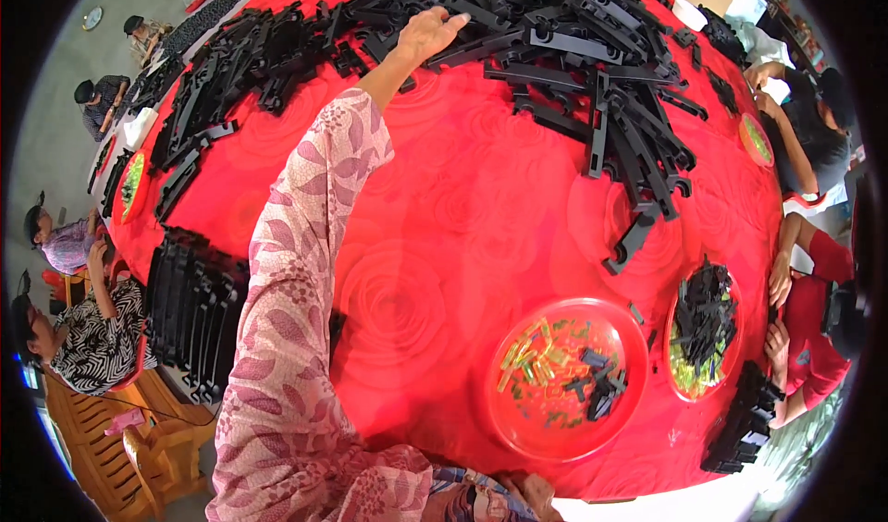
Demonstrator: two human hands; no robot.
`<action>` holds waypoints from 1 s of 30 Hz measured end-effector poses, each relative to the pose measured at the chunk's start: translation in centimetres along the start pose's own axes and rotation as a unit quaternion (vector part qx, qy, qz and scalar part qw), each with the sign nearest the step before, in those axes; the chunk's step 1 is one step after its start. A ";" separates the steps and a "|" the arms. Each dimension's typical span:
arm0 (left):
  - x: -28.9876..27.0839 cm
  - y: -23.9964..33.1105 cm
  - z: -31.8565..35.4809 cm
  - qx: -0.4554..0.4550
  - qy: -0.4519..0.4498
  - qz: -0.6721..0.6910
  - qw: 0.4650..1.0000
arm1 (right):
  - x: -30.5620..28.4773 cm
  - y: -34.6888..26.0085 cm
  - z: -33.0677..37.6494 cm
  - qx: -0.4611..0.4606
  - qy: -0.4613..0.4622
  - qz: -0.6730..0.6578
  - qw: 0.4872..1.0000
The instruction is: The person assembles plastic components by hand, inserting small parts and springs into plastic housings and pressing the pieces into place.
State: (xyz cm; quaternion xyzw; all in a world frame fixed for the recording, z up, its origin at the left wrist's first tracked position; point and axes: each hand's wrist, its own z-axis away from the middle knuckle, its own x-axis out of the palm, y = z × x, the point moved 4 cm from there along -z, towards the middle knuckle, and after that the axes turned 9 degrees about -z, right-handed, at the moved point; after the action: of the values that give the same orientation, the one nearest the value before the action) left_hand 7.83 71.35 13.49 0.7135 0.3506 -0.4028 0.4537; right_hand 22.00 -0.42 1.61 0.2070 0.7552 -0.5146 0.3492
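Note:
My left hand (427, 34) reaches far across the round table on a pink flowered sleeve. Its fingers are stretched out flat and rest on the near edge of a big heap of long black plastic parts (573, 50); nothing is clasped in it. At the lower edge, a small brownish shape beside patterned cloth may be my right hand (535, 492); too little shows to tell its state. A red plate (518, 429) in front of me holds small green and yellow bits and a few black clips.
A red rose-patterned cloth (462, 217) covers the table. A second red plate (680, 374) with black pieces sits at right. Stacked black parts (190, 309) lie at the left edge, more (745, 420) at lower right. Other people sit around the table on both sides.

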 end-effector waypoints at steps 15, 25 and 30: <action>9.1 6.9 -11.0 -0.007 0.094 0.047 0.994 | 0.7 9.4 -2.4 0.053 0.013 0.039 0.998; 11.6 9.3 -11.6 -0.095 0.016 0.000 0.995 | 1.4 8.6 -0.1 0.111 -0.005 0.036 0.993; 11.9 9.9 -10.3 -0.115 -0.005 0.011 0.993 | 1.7 8.7 -0.1 0.110 0.006 0.049 0.993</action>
State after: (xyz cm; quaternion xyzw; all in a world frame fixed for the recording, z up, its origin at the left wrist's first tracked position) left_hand 24.14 79.18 9.21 0.6585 0.3845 -0.3585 0.5386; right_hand 26.73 2.93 -5.14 0.2840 0.6848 -0.5758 0.3448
